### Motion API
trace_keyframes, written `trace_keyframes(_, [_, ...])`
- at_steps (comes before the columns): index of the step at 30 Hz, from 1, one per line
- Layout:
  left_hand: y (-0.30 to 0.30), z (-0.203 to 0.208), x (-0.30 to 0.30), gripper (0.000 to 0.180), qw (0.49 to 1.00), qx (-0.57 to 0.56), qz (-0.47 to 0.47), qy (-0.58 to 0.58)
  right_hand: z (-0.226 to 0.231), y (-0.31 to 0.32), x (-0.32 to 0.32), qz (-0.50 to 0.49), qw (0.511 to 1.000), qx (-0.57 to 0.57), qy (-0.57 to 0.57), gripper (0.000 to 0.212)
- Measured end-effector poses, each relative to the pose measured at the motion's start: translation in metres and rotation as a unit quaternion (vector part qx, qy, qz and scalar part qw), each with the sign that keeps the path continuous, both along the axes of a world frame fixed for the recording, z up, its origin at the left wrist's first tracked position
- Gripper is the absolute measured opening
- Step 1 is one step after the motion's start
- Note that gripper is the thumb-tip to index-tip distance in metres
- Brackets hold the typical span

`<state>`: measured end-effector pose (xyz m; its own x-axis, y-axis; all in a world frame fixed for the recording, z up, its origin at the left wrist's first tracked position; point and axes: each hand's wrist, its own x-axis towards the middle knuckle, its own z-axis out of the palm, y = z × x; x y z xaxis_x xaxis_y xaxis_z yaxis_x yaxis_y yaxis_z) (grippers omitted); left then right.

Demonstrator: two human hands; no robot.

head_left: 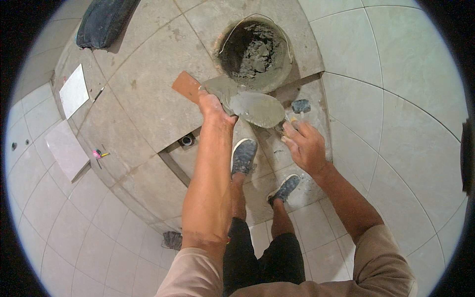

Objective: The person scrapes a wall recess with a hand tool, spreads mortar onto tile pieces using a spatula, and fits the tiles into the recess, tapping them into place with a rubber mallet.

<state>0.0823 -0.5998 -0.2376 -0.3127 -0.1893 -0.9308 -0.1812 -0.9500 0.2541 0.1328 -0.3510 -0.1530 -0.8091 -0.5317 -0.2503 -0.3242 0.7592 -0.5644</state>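
1. Your left sleeve (193,272) sits nearest, leading to your left hand (213,105), fingers gripping a terracotta-coloured piece (187,86), partly smeared grey.
2. Your right hand (306,146) is closed on a trowel (257,110), which lies between both hands, overlapping the piece's near edge.
3. Bucket (274,81) rim crowds just beyond.
4. Tiled wall (381,114) bounds your right; floor (138,91) spreads wide leftward.

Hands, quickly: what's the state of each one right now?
Left hand: closed, holding an orange-brown strip partly coated with grey mortar.
Right hand: closed, holding a trowel.
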Motion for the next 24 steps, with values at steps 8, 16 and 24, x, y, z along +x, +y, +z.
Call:
trace_keyframes(8, [-0.036, 0.0, 0.019, 0.042, 0.994, -0.032, 0.04, 0.092, -0.007, 0.026, -0.018, -0.039, 0.994, 0.036, 0.098, 0.041])
trace_keyframes(16, [-0.032, 0.018, 0.021, 0.051, 0.995, 0.027, -0.062, 0.071, -0.012, 0.011, -0.042, 0.042, 0.985, 0.062, 0.154, 0.043])
trace_keyframes(24, [-0.022, 0.02, 0.029, 0.053, 0.965, 0.121, -0.216, 0.091, -0.024, -0.005, -0.036, -0.041, 0.995, -0.009, 0.085, 0.04])
